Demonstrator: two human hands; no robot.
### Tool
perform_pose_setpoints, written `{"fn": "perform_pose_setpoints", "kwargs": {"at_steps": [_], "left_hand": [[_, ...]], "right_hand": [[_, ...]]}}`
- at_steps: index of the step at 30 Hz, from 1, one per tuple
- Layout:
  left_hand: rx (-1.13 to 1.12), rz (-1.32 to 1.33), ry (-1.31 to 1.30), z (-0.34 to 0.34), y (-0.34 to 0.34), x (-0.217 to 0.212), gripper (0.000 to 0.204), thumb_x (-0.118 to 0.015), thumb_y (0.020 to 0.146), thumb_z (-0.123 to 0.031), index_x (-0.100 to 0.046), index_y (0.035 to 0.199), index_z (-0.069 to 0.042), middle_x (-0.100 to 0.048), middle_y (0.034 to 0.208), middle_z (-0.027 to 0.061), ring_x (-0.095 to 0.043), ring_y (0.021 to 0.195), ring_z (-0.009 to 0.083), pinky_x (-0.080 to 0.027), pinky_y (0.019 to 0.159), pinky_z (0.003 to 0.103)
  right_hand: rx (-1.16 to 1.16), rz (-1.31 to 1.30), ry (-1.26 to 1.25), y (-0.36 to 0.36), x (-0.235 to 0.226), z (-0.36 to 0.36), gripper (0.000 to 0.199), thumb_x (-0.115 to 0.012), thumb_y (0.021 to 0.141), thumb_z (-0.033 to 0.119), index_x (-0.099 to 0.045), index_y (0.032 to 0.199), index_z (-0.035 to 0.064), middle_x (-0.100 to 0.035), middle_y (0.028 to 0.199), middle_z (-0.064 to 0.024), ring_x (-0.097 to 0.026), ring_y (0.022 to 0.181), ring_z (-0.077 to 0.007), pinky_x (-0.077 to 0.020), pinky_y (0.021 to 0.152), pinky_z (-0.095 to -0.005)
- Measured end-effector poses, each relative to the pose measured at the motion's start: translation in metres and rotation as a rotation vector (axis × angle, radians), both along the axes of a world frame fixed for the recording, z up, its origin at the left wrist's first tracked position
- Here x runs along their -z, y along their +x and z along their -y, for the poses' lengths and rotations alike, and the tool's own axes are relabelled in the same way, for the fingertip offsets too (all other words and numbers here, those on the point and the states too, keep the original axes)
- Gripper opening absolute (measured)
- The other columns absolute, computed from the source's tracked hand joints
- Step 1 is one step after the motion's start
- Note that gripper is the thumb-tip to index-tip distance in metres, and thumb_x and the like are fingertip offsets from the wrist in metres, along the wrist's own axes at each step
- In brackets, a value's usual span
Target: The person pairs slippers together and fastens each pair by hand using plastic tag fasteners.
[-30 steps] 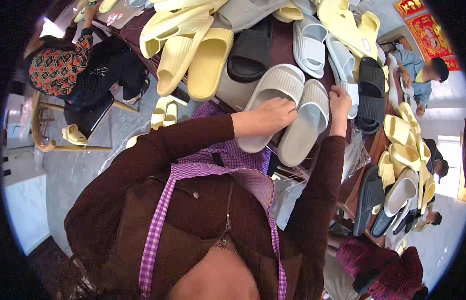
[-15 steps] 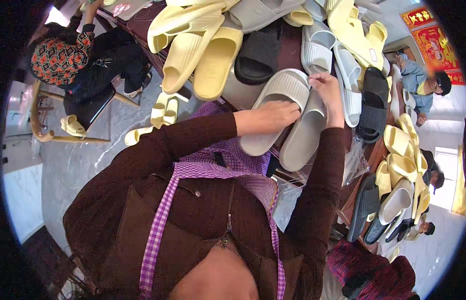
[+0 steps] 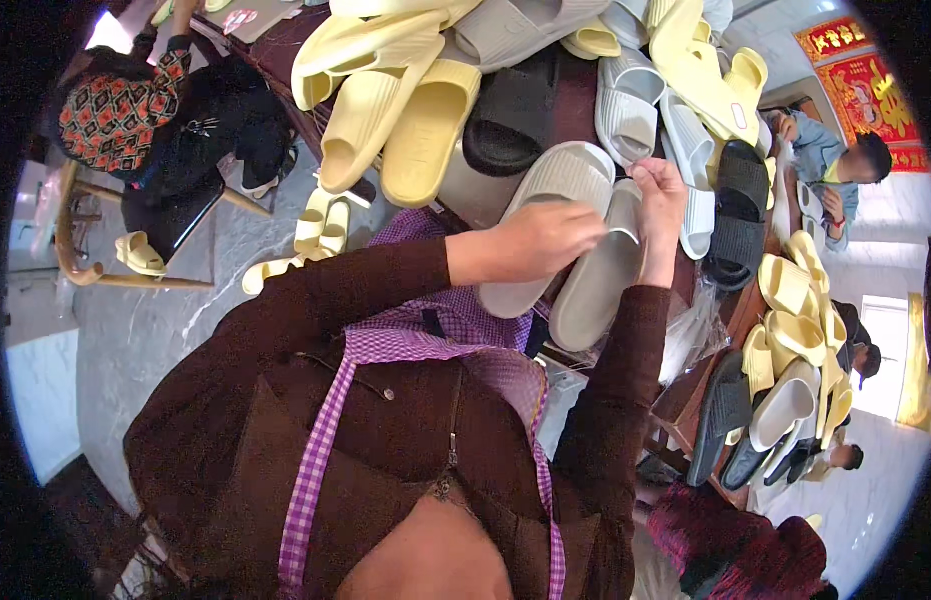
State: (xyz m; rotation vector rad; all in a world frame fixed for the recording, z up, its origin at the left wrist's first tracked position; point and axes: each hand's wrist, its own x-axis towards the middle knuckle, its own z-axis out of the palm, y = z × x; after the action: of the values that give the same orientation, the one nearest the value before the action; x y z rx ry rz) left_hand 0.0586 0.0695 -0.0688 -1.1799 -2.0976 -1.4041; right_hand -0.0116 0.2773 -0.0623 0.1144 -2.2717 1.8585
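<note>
Two beige-grey ribbed slippers (image 3: 545, 200) lie side by side in front of me, soles up, over the edge of a dark table (image 3: 575, 95). My left hand (image 3: 533, 240) rests across the left slipper and pinches toward the gap between the pair. My right hand (image 3: 663, 205) grips the upper end of the right slipper (image 3: 600, 285), fingers closed near a small white tag. Both sleeves are dark brown. I wear a purple checked apron.
Piles of yellow slippers (image 3: 405, 110), grey ones (image 3: 625, 110) and black ones (image 3: 735, 215) cover the table. A person in a patterned top (image 3: 120, 105) sits at the far left on a wooden chair. Another person (image 3: 835, 165) works at the right. More slippers (image 3: 785, 380) are stacked lower right.
My right hand has slid up to the top of the right slipper and my left hand has moved toward it. The pair has shifted slightly closer to me.
</note>
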Motion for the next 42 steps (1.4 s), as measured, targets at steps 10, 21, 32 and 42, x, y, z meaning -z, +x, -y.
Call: {"fn": "perform_pose_setpoints", "kwargs": {"at_steps": [10,21,32,42], "left_hand": [[0.079,0.641,0.273,-0.043,-0.079,-0.004,0.024,-0.061,0.080,-0.011,-0.063,0.099,0.003,-0.062,0.079,0.0086,-0.057,0.072,0.0153,-0.045,0.063,0.028],[0.324,1.090,0.454,-0.047,-0.084,-0.006,0.012,-0.063,0.081,-0.010,-0.064,0.089,-0.002,-0.059,0.071,0.0016,-0.049,0.055,0.0053,-0.038,0.049,0.019],[0.406,1.145,0.556,-0.047,-0.083,-0.002,0.010,-0.060,0.083,-0.009,-0.061,0.084,0.001,-0.055,0.067,0.0020,-0.048,0.054,0.0076,-0.037,0.046,0.021],[0.428,1.164,0.442,-0.046,-0.086,-0.002,0.015,-0.055,0.085,-0.010,-0.057,0.073,-0.002,-0.048,0.061,-0.0003,-0.042,0.052,0.0076,-0.035,0.046,0.022]], "right_hand": [[0.112,-0.164,-0.074,0.036,-0.001,0.023,0.011,-0.056,0.081,-0.008,-0.061,0.087,0.0008,-0.063,0.084,-0.0033,-0.057,0.076,-0.0085,-0.0451,0.072,-0.0206],[0.128,-0.148,-0.182,0.039,0.007,0.023,0.009,-0.057,0.083,-0.005,-0.061,0.089,-0.0004,-0.062,0.084,-0.0022,-0.055,0.077,-0.0073,-0.0446,0.072,-0.0205],[0.242,-0.203,-0.131,0.041,0.012,0.024,0.009,-0.060,0.085,0.004,-0.063,0.092,-0.0009,-0.062,0.085,-0.0016,-0.053,0.075,-0.0072,-0.0425,0.071,-0.0198],[0.327,-0.249,0.088,0.042,0.016,0.023,0.006,-0.067,0.075,0.002,-0.067,0.081,0.0032,-0.058,0.071,-0.0009,-0.050,0.069,-0.0076,-0.0408,0.063,-0.0228]]}}
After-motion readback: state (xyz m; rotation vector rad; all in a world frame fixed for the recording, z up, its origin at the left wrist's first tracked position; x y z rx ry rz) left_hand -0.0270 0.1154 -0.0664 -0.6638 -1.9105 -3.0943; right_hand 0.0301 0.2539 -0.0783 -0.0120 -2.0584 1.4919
